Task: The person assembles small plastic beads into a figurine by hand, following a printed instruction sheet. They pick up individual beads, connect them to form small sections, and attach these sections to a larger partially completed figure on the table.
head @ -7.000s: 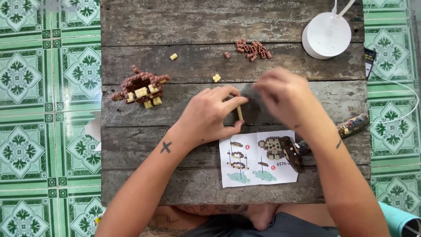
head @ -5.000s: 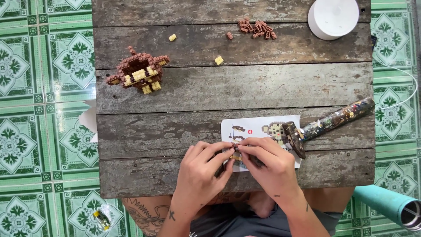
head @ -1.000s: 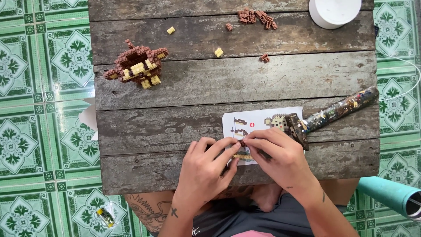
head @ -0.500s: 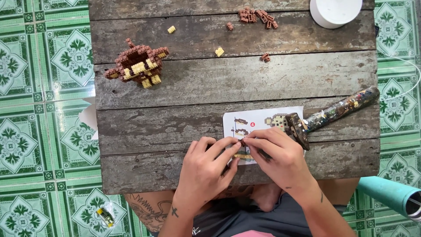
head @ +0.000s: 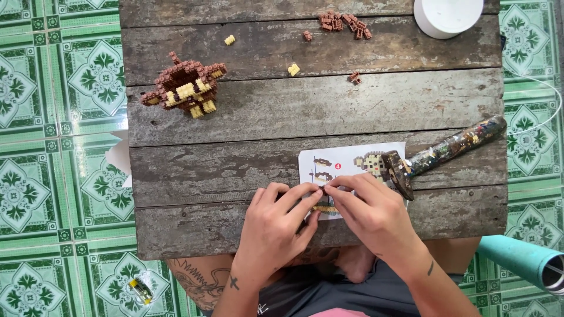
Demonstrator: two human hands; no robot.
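Yellow brick strip (head: 325, 208) pinched by both hands, weathered plank table (head: 305, 111), green patterned tiles (head: 59, 117)

The left hand (head: 276, 226) and right hand (head: 376, 214) meet fingertip to fingertip, fingers curled and pinched, both forearms angling inward.

A weathered wooden plank table (head: 264, 158) is standing over green patterned floor tiles (head: 59, 176). Lying on it are a brown-and-yellow block model (head: 185, 87), a cluster of loose brown blocks (head: 343, 22), 2 stray yellow blocks (head: 230, 40) (head: 294, 69) and a white round container (head: 447, 14) at the far edge. Nearer, a hammer (head: 437, 154) is pinning down a printed instruction sheet (head: 343, 167).
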